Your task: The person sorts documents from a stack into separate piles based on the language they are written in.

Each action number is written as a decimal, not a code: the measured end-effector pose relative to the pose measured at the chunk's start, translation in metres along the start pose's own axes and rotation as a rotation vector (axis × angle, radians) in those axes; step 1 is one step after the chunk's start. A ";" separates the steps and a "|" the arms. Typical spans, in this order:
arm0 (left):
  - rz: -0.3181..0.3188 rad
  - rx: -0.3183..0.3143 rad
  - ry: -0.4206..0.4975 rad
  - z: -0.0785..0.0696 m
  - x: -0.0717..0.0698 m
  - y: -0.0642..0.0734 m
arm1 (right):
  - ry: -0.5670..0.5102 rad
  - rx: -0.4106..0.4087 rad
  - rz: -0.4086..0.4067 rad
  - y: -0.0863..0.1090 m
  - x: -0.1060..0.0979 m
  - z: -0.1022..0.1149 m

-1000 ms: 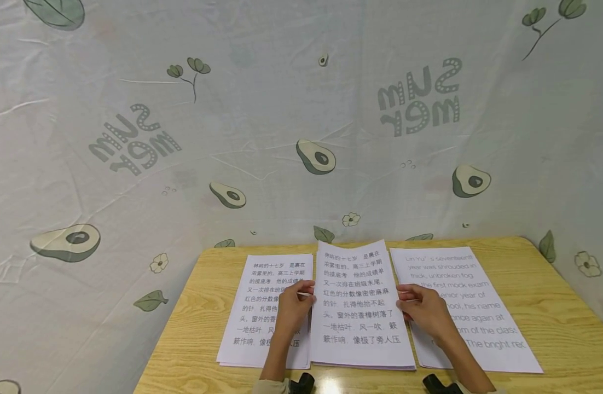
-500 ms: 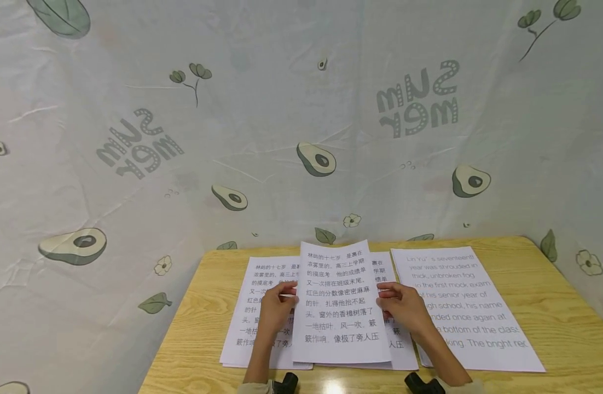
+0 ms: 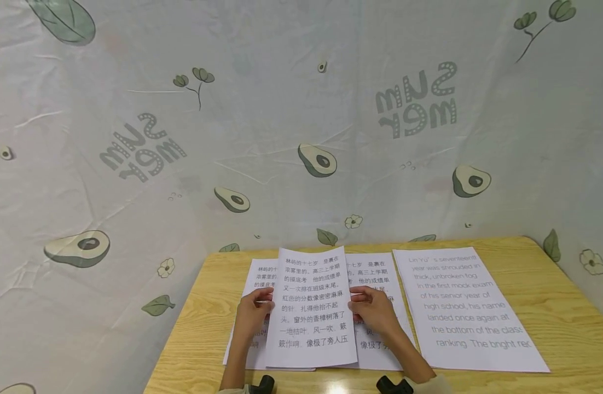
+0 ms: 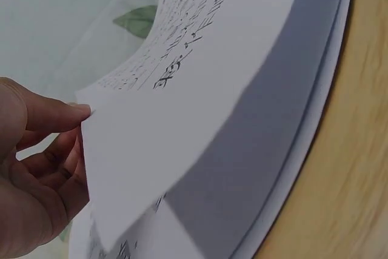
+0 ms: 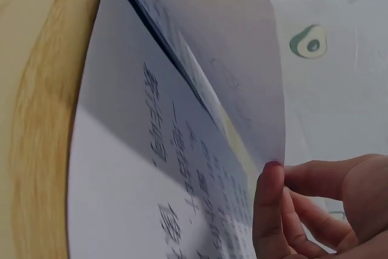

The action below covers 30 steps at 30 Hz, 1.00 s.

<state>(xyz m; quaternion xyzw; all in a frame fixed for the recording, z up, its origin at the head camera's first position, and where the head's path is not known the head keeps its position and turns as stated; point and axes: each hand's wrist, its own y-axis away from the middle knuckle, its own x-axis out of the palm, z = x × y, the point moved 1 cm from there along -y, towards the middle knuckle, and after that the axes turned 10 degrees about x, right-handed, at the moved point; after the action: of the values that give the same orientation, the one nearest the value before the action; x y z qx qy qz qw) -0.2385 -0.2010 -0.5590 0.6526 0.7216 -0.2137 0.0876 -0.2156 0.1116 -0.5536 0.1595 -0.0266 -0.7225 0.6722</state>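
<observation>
A sheet of paper [image 3: 312, 312] printed with Chinese text is held up between both hands, bowed slightly along its length. My left hand [image 3: 252, 317] pinches its left edge; in the left wrist view the thumb [image 4: 66, 113] lies on the printed face with fingers behind. My right hand [image 3: 375, 314] pinches the right edge, as the right wrist view shows at the fingertips [image 5: 273, 177]. The sheet overlaps the left paper stack [image 3: 256, 358], hiding most of it, and part of the middle stack [image 3: 380, 358] with the same text.
A third stack of paper [image 3: 483, 358] with English text lies at the right of the wooden table [image 3: 183, 350]. Behind the table hangs a pale cloth [image 3: 282, 109] printed with avocados and leaves.
Both hands have carried the sheet leftward, from over the middle stack to over the left one. More of the middle stack's top page and the whole English page now show.
</observation>
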 end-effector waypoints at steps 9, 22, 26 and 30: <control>-0.024 -0.058 -0.006 0.014 -0.029 -0.003 | -0.050 -0.005 0.037 0.000 0.032 -0.001; -0.037 -0.074 -0.030 0.026 -0.056 -0.006 | -0.092 -0.024 0.101 0.001 0.065 0.000; -0.037 -0.082 -0.035 0.030 -0.063 -0.006 | -0.108 -0.025 0.110 0.001 0.072 0.001; -0.047 -0.082 -0.025 0.033 -0.068 -0.008 | -0.094 -0.032 0.098 0.000 0.079 0.002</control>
<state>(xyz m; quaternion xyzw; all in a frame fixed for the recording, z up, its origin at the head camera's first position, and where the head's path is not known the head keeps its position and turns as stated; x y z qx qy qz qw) -0.2421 -0.2773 -0.5594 0.6287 0.7437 -0.1939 0.1185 -0.2199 0.0343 -0.5671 0.1131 -0.0545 -0.6957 0.7073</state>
